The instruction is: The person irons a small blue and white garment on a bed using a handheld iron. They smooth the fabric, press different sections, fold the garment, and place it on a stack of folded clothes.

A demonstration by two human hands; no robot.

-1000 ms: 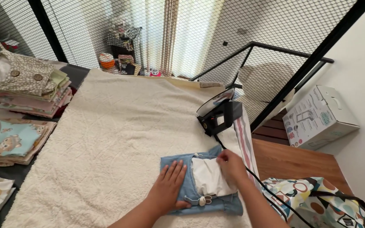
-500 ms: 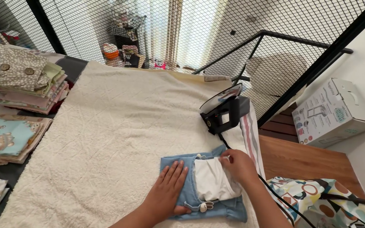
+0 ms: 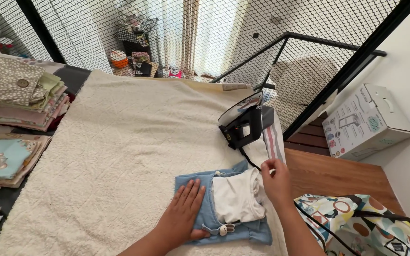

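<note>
1. Your left hand (image 3: 182,212) lies flat, fingers spread, palm down on the left half of the folded light-blue denim garment (image 3: 214,220). It presses and grips nothing.
2. Your right hand (image 3: 276,182) is at the garment's right edge, about 3 o'clock from the left hand. Thumb and fingers are pinched narrow at the top right corner of the white lining (image 3: 236,196). You seem to hold a bit of fabric there, but what exactly sits between the fingertips can't be made out.
3. The denim garment sits at 6 o'clock on the cream fleece blanket (image 3: 129,142), near its bottom edge. The white lining is folded out on top of the right half. A small white toggle on a cord (image 3: 223,230) lies at its lower edge.
4. The black steam iron (image 3: 242,123) stands on its heel at 12 o'clock from your right hand, near it but not touching. Its cord (image 3: 250,161) runs down past your fingers.
5. A striped cloth (image 3: 274,142) lies under the iron, along the blanket's right edge.
6. A stack of folded printed clothes (image 3: 20,95) is at 10 o'clock, well apart.
7. A white cardboard box (image 3: 366,125) is at 2 o'clock on the wooden floor (image 3: 333,175). A patterned bag (image 3: 352,223) is at 4 o'clock, just beside your right forearm.
</note>
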